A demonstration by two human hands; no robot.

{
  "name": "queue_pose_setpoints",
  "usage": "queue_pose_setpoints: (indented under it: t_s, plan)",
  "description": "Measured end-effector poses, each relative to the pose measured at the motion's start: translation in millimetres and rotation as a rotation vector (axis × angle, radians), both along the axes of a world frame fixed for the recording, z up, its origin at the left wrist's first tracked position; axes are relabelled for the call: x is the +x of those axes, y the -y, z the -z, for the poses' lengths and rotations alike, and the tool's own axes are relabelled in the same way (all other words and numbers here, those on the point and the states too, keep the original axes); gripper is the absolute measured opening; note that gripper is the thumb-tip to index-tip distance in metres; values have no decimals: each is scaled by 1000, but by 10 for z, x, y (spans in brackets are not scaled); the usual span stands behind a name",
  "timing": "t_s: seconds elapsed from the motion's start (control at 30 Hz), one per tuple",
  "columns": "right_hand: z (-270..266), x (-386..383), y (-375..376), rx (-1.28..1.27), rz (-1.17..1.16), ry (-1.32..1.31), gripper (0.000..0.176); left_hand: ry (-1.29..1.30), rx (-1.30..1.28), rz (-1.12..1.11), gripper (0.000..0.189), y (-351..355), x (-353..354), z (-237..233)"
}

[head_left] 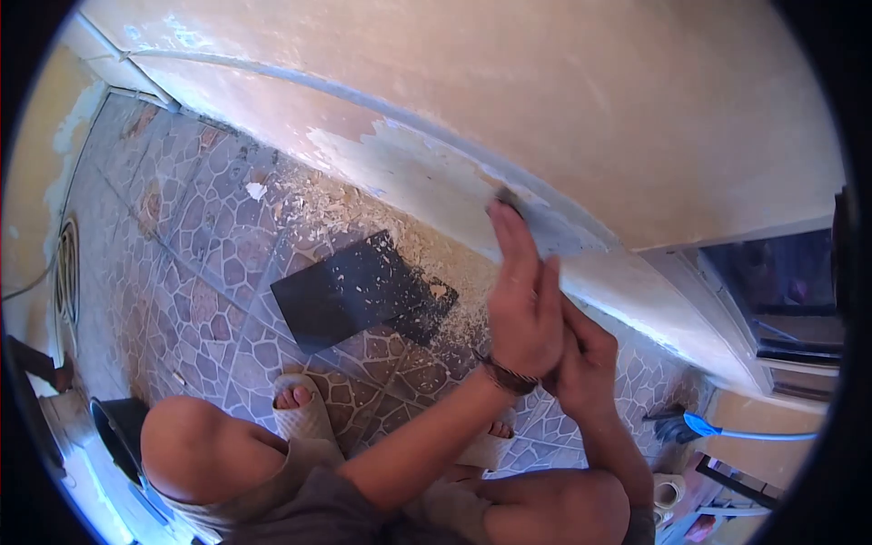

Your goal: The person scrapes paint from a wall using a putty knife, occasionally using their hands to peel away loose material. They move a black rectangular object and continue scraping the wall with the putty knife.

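My left hand (525, 318), with a dark cord bracelet at its wrist, reaches up toward the wall (454, 177). Its fingers lie straight and pressed together along a scraper (509, 197); only a small, blurred, dark end shows, at the wall beyond the fingertips. Close against its palm side, my right hand (586, 363) is closed, its fingers wrapped round what appears to be the hidden handle. Around the tool, paint has come off the wall in a pale grey patch (400, 163).
Paint flakes (336, 204) litter the stone-patterned floor along the wall's foot. Dark sheets (336, 291) lie there, flakes scattered on them. My slippered foot (300, 409) is close by. A black bucket (118, 431) stands left, a coiled hose (68, 268) beyond it, a blue-handled brush (699, 425) right.
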State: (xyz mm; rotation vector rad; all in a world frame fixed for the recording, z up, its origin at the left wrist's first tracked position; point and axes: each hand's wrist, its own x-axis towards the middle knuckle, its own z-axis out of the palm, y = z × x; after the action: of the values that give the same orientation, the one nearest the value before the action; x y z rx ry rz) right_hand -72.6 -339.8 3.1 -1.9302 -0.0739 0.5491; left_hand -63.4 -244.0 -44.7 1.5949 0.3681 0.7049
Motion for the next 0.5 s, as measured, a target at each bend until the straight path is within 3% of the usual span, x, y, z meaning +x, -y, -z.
queue_pose_setpoints:
  t_s: [0.07, 0.23, 0.37, 0.47, 0.5]
  plan:
    - [41, 62, -84, 76, -61, 44, 32, -44, -117, -3, 61, -116, 9, -33]
    - [-217, -31, 130, 17, 25, -87, 33, -32, 225, -71, 59, 55, -17, -74]
    - [-126, 27, -90, -18, -92, 108, 32, -78, -10, -26, 59, -85, -29, -92]
    - [-65, 25, -122, 57, -41, 101, 32, -67, -32, -46, 60, -120, -22, -104]
    - [-225, 0, -85, -19, -30, 23, 32, -36, 94, -91, 60, -23, -19, -103]
